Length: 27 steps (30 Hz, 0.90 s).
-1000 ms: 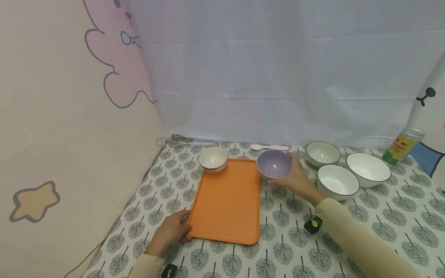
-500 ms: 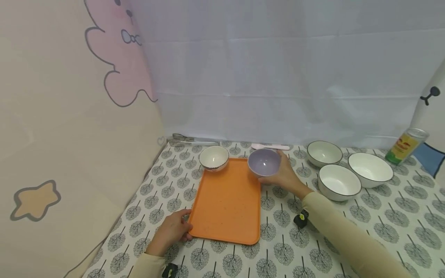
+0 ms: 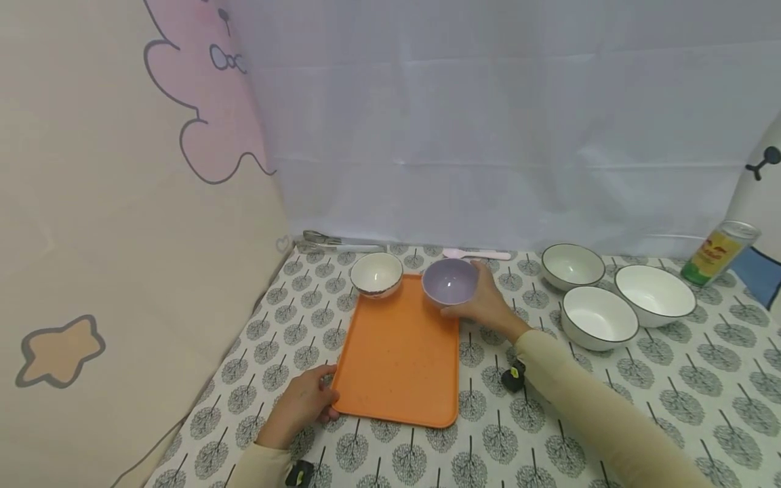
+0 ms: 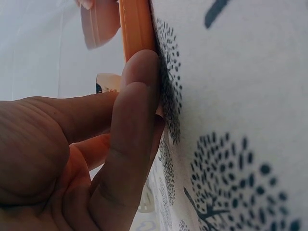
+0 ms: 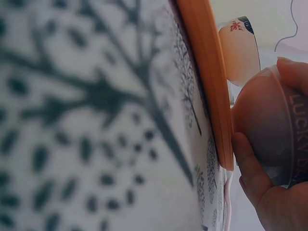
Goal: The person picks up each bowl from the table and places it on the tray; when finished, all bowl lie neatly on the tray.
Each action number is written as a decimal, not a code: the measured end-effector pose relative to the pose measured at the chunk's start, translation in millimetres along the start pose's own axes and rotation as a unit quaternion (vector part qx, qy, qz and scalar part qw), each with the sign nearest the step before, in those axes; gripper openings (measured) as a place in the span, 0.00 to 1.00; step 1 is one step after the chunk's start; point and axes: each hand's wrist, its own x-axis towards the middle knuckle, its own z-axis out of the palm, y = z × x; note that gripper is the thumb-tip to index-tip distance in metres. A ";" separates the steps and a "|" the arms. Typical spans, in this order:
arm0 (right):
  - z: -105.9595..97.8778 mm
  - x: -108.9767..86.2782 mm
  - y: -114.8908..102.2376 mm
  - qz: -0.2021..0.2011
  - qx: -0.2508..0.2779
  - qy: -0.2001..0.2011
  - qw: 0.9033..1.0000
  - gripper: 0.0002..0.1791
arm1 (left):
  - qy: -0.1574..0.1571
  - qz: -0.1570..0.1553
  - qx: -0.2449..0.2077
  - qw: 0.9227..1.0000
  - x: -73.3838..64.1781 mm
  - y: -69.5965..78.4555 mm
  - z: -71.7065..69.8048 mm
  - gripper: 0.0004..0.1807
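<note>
My right hand (image 3: 485, 301) grips a purple bowl (image 3: 450, 282) by its right side, over the far right corner of the orange tray (image 3: 396, 359). Seen from the right wrist, the purple bowl (image 5: 264, 125) has raised lettering below its rim, and its base is right at the tray surface. A white bowl with a patterned outside (image 3: 376, 274) sits on the tray's far left corner. At the near left corner, my left hand (image 3: 305, 401) holds the tray's edge between thumb and fingers; the left wrist view shows those fingers (image 4: 132, 120) against the tray's side (image 4: 137, 26).
To the right stand three dark-rimmed bowls: one at the back (image 3: 572, 266), one in front (image 3: 599, 317) and one further right (image 3: 654, 295). A drink can (image 3: 720, 252) is beyond them. A pink spoon (image 3: 476, 255) and a whisk (image 3: 342, 244) lie along the back.
My right hand has carried the purple bowl leftward, from beside the tray to over its far right corner. My left hand has stayed at the tray's near left corner.
</note>
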 end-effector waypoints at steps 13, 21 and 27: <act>7.8 12.1 -1.6 -0.023 -0.020 -0.014 0.999 0.71 | 0.003 -0.008 -0.008 1.000 -1.4 1.7 0.0 0.31; 10.5 15.8 -3.6 -0.034 -0.030 -0.029 0.999 0.69 | 0.003 -0.001 -0.011 1.000 -2.3 1.7 -0.1 0.31; 9.4 14.3 -4.9 -0.019 -0.029 -0.035 0.999 0.72 | 0.001 0.002 -0.014 1.000 -1.0 -0.2 1.1 0.32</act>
